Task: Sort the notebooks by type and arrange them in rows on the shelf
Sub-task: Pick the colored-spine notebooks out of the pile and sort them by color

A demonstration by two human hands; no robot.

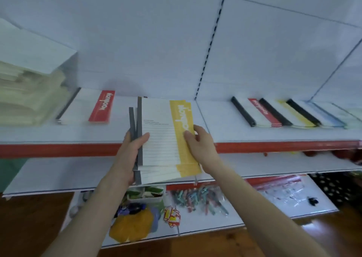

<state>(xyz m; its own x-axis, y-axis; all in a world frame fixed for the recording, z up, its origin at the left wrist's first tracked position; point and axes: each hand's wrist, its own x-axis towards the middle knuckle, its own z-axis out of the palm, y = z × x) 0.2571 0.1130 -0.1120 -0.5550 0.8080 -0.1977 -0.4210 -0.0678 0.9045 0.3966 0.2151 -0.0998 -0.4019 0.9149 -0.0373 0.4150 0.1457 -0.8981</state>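
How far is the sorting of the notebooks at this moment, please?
Done: a stack of red notebooks lies by itself on the shelf. In hand: the left hand grips a stack of yellow notebooks by the spines, the right hand holds their yellow edge. Left: the mixed row of red, yellow and blue ones at the right looks unsorted.

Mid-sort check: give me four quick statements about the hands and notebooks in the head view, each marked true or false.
1. The left hand and right hand both grip the yellow-banded notebooks. True.
2. The held stack's top cover has a red band. False: it is yellow.
3. On the shelf, red-banded notebooks lie left of the held stack. True.
4. The black-spined notebooks at right stand upright. False: they lie flat, overlapping.
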